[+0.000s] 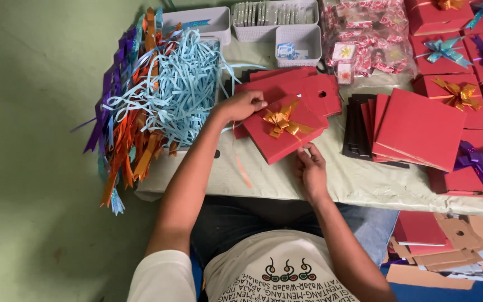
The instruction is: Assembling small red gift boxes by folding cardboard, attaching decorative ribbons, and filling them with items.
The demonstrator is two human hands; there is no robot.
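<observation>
Both hands are working one red card box point(275, 137) on the tabletop point(353, 179). With my left hand point(242, 105) I am pinching its upper left corner, fingers closed on the edge, and with my right hand point(310, 168) I am gripping the lower right corner between thumb and fingertips. The gold ribbon bow point(282, 120) is sitting on the lid's middle, and the box is lying tilted atop other flat red pieces point(303, 86). I am judging that the bow could shift or crush if I squeeze unevenly, and a trailing orange strip point(240, 162) hanging off the edge could snag. The heap of loose ribbons point(157, 100) just beside my left wrist could tangle too.
</observation>
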